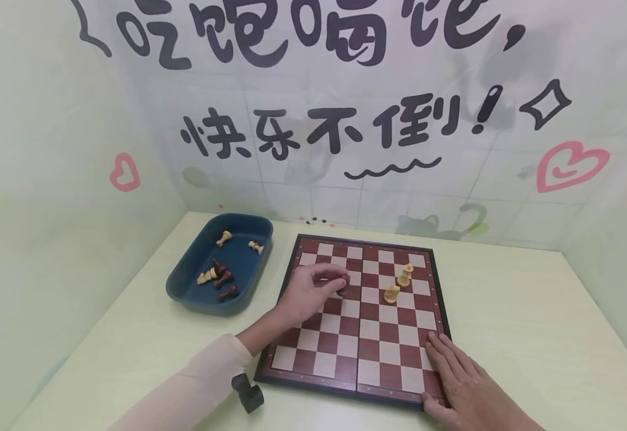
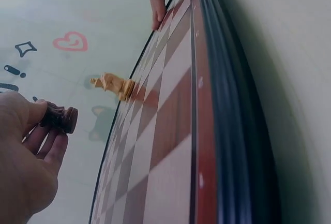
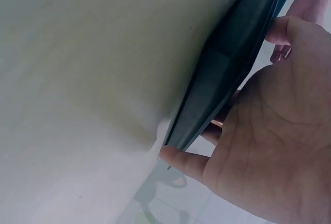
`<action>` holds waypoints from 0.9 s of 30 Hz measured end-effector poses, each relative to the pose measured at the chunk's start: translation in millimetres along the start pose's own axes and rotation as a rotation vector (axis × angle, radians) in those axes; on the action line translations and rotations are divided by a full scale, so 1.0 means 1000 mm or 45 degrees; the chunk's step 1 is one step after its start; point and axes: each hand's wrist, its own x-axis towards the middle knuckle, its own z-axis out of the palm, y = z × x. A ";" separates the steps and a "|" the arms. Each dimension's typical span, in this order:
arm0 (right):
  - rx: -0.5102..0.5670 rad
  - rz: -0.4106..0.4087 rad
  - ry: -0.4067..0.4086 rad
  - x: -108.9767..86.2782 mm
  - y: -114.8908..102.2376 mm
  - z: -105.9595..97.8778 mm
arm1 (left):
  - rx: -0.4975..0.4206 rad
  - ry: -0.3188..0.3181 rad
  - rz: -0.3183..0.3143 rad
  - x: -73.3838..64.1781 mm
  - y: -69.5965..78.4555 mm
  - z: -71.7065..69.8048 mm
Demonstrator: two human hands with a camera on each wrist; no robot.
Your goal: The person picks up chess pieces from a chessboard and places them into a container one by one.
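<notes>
My left hand (image 1: 305,293) pinches a dark brown chess piece (image 2: 61,118) between thumb and fingertips, above the left half of the chessboard (image 1: 332,383). Its base points away from the palm in the left wrist view; fingers hide part of it. On the board's right half stand a light chess knight (image 1: 391,294) and, just behind it, a taller light chess piece (image 1: 405,275). My right hand (image 1: 466,383) rests at the board's near right corner, fingers extended along the edge. From the right wrist view, fingertips touch the board's dark side.
A blue tray (image 1: 175,293) left of the board contains several light and dark chess pieces, lying on their sides. Behind the table stands a white wall hanging (image 1: 313,203) with large black characters. A black device (image 1: 248,394) sits at my left wrist near the board's front edge.
</notes>
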 end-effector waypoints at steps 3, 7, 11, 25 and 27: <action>0.003 -0.003 0.003 0.001 -0.001 -0.001 | -0.009 0.013 -0.022 -0.002 -0.004 -0.009; 0.034 0.012 -0.002 0.001 0.000 -0.004 | -0.045 0.035 -0.052 -0.007 -0.007 -0.020; 0.060 0.030 0.012 0.002 0.001 -0.005 | -0.013 0.089 -0.026 -0.010 -0.007 -0.031; 0.032 0.010 0.022 0.000 0.002 -0.002 | 0.004 0.226 -0.022 -0.010 0.004 -0.059; 0.012 -0.003 0.033 0.000 0.002 -0.001 | 0.015 0.247 -0.033 -0.010 0.005 -0.062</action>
